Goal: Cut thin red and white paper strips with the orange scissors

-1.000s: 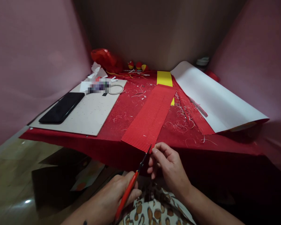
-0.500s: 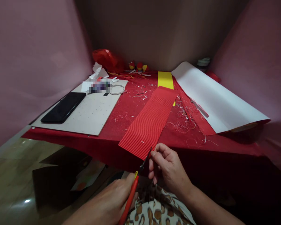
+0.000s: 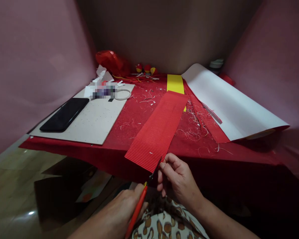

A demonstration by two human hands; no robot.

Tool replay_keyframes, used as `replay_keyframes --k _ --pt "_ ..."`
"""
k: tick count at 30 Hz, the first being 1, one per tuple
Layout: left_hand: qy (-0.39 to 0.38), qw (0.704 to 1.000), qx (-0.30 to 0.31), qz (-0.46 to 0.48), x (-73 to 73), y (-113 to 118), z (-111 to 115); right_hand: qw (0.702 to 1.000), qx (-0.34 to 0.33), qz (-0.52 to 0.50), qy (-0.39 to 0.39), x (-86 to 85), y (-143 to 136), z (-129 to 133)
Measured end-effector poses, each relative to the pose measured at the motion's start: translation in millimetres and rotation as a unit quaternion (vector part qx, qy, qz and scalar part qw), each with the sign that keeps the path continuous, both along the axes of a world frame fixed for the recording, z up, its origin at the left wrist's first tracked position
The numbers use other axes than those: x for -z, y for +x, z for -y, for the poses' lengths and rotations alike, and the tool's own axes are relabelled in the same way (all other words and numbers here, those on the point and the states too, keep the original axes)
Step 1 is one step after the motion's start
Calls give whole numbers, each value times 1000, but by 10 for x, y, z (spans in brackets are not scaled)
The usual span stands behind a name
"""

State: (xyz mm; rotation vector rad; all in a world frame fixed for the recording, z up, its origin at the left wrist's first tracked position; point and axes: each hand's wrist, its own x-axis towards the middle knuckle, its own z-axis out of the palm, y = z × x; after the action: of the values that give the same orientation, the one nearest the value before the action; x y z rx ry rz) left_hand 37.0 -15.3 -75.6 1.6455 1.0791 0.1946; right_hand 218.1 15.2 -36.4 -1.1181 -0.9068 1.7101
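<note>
At my far left, a black phone [image 3: 64, 114] lies flat on a pale board [image 3: 97, 122]. Towards the board's far end is a pale ring [image 3: 122, 99], beside white paper scraps and something blurred out. A crumpled red bag [image 3: 112, 63] sits beyond them. Nearer to me, my left hand [image 3: 126, 204] is clamped on the orange handle of my scissors [image 3: 137, 212], their dark blades reaching the near right corner of the red ribbed strip [image 3: 159, 129]. Three small red-and-yellow figures [image 3: 147, 69] stand at the back. The strip slants across the red-covered surface [image 3: 129, 127], its near end past the front edge, its far end over a yellow piece [image 3: 175, 83]. My right hand [image 3: 178, 176] has thumb and forefinger pinched on the strip's corner, right by the blade tips. Curly trimmings [image 3: 193, 134] lie scattered just right of the strip, and further right a large white sheet [image 3: 234, 109] rests with its far end curled up.
</note>
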Motion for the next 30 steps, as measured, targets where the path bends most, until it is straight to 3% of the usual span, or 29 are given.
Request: replay_keyframes --k 6,11,19,22,27,30 --pt "52 998 27 -2 -188 -23 -35 999 13 44 3 -61 -5 0" --pt "68 997 43 4 -277 -30 -45 999 33 9 -13 -151 31 -32" --pt "98 992 48 -62 -421 -46 -79 999 -9 -35 8 -65 47 -62" --pt "110 990 36 -84 -349 -7 -62 999 -11 -38 14 -69 55 -71" --pt "127 989 -10 -75 -56 47 -8 999 -15 -44 23 -85 84 -92" --pt "114 991 -29 -66 38 55 0 998 -12 -49 25 -73 87 -96"
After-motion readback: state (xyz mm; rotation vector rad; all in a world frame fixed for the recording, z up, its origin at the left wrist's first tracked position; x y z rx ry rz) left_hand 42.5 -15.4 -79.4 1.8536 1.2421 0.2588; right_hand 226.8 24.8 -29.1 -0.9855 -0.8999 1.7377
